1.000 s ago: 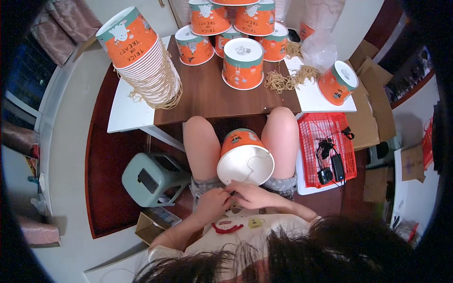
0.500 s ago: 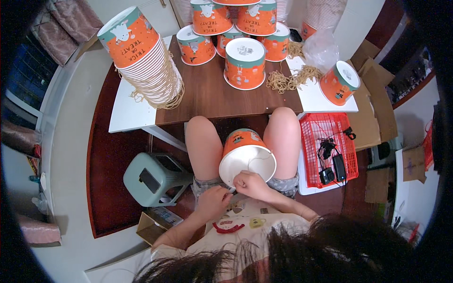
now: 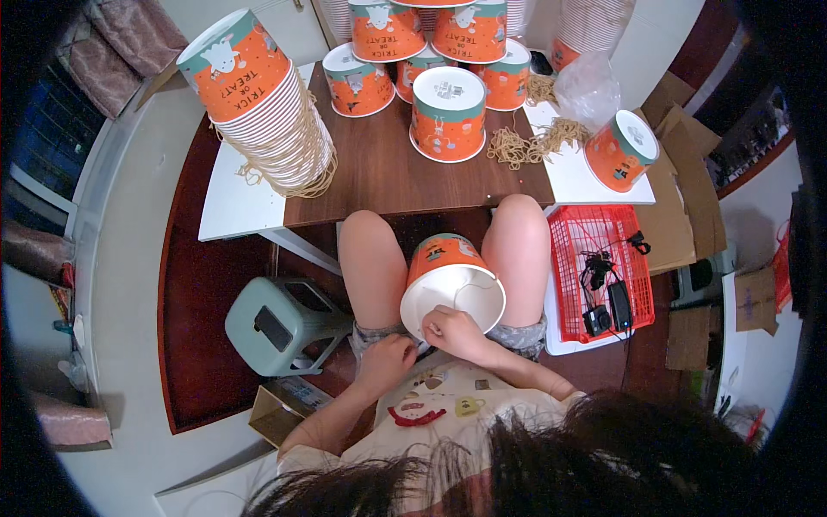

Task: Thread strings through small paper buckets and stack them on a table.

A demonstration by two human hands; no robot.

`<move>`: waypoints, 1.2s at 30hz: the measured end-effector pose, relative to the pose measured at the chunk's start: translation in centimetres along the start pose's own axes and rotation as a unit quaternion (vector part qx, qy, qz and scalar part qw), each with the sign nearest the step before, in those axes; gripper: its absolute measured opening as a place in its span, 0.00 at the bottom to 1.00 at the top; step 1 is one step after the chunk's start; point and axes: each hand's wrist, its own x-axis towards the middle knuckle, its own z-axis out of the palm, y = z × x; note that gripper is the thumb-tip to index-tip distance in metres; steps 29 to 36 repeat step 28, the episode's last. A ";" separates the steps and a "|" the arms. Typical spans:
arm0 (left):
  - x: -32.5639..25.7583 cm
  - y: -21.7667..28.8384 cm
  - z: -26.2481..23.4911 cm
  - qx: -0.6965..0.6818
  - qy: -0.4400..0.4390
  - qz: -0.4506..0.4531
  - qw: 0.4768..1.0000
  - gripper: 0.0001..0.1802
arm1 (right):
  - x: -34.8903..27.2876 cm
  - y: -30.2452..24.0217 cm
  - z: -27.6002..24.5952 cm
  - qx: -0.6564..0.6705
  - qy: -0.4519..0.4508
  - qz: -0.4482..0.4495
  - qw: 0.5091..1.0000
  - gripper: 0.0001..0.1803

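Observation:
An orange and teal paper bucket (image 3: 444,256) is tilted between my thighs, its white mouth facing me. A thin cord (image 3: 479,287) hangs from the right side of its rim and curves inside toward my right hand. My right hand (image 3: 455,333) is closed over the near edge of the mouth, fingers curled in a pinch. Whatever lies between those fingertips is hidden. Just left of it and lower, my left hand (image 3: 388,360) is closed beside the bucket's near left rim. Its fingertips are curled together, and I cannot see whether they hold anything.
Upturned buckets (image 3: 448,125) stand on the brown table (image 3: 362,177), some piled behind. Tan cords drape over a tall bucket stack (image 3: 276,129) at left; more cord (image 3: 515,148) lies right. A red basket (image 3: 564,284) with black devices and a grey-green stool (image 3: 276,332) flank my legs.
My left hand has drawn back slightly from the right one. The right hand has shifted a little left and up along the rim. The bucket stays between my thighs.

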 end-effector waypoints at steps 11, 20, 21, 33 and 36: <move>1.5 0.8 0.4 -0.151 0.045 -0.089 0.983 0.08 | 0.1 -0.6 -0.2 -0.009 -0.023 -0.002 1.000 0.05; 1.3 -0.2 1.0 -0.171 0.054 -0.086 0.980 0.10 | -0.2 -2.1 -2.1 -0.110 -0.041 -0.067 0.991 0.15; 1.0 -0.5 0.9 -0.190 0.036 -0.097 0.976 0.10 | -0.3 -2.0 -2.2 -0.110 -0.041 -0.068 0.991 0.15; 0.9 -1.6 -3.8 -0.132 -0.186 0.078 0.971 0.08 | -1.4 -1.4 -2.9 -0.153 -0.181 -0.032 0.971 0.26; 0.9 -1.6 -3.8 -0.132 -0.186 0.078 0.971 0.08 | -1.4 -1.4 -2.9 -0.153 -0.181 -0.032 0.971 0.26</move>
